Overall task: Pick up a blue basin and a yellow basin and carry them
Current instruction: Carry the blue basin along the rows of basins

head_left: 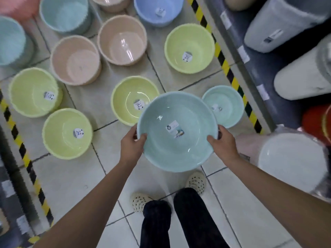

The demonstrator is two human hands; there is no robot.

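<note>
While I stood on the tiled floor (71, 176), my left hand (132, 142) and right hand (222, 142) gripped opposite sides of the blue basin (179, 111), thumbs inside its rim, holding it above my feet. A yellow basin (123, 99) sat on the tiles just beyond it.

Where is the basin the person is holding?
In the head view the blue basin is mid-frame, gripped at its rim by the left hand and right hand, above the floor; a yellow basin lies just beyond its left edge.
</note>
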